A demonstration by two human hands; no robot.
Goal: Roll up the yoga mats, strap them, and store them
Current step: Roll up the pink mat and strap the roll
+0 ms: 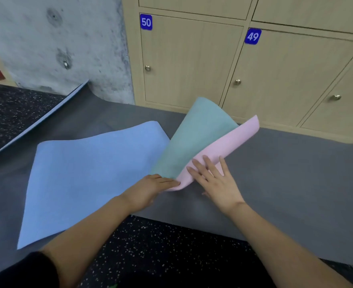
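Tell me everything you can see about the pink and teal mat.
The pink and teal mat is thin and looks like soft foam, teal on one face, pink on the other. Its near end is curled over, on the grey floor mat. The left hand holds the curled edge; the right hand presses flat on the pink face.

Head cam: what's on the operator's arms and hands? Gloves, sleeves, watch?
No gloves, rings or watch on the left hand or right hand. A black sleeve shows on the left arm near the elbow; below it, uncovered. No sleeve on the right arm up to the frame edge.
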